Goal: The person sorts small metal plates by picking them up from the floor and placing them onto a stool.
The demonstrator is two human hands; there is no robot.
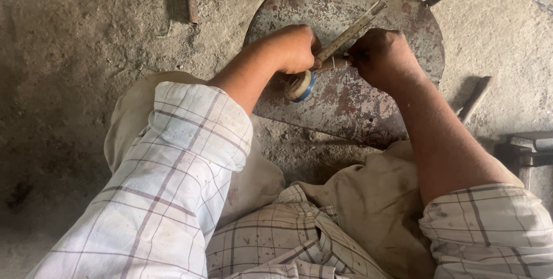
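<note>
Hands: left hand (296,48) fisted on tape roll (302,86); right hand (383,57) clenched gripping metal bar (351,31).

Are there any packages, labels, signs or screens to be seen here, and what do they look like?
None in view. The nearest to it is a tape roll, round, off-white with a blue edge, under the left hand on a rusty metal plate; no label shows on it.

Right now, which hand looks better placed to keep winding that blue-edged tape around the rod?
Probably the left hand: it holds the tape roll beside the rod. The right hand is clenched around the rod's near end, steadying it over the rusty metal plate.
</note>
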